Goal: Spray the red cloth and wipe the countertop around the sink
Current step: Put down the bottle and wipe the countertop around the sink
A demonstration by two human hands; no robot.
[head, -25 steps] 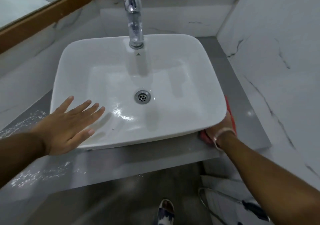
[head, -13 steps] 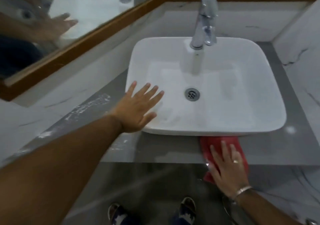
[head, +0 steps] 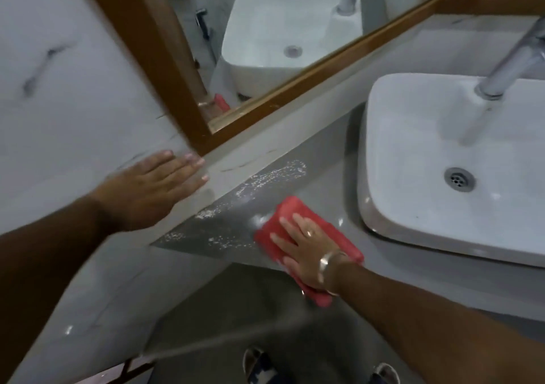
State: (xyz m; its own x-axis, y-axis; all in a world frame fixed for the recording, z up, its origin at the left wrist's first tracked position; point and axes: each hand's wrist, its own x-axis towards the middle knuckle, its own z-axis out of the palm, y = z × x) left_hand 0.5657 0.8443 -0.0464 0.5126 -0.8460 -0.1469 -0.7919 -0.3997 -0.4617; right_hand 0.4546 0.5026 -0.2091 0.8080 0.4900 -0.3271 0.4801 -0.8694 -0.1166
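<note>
Folded red cloth (head: 309, 245) lying flat on the grey stone tabletop (head: 321, 159), just left of the white rectangular ceramic basin (head: 436, 159) — long axis running from the far left, toward the wall, down to the near right at the tabletop's front edge, the near end hanging slightly past that edge. Pressed on top of it, the right hand (head: 306, 251), palm down, fingers spread and pointing up-left along the cloth; not gripping, only bearing down flat. A ring on one finger and a metal bangle (head: 327, 268) at the wrist. Left hand (head: 153, 186) open and flat too, fingers together, laid against the white marble-veined side wall (head: 73, 94) near the corner of the wood-framed mirror (head: 265, 23), holding nothing. White foamy streaks (head: 259, 183) across the tabletop beyond the cloth, between the two hands.

Counted: one cloth, one basin with one round metal drain (head: 459, 179), one chrome tap (head: 513, 62) at its back rim, two hands, two patterned shoes (head: 259, 366) on the floor below. Basin and a bit of red cloth repeated in the mirror. No readable writing or brand anywhere — too blurred to tell.
</note>
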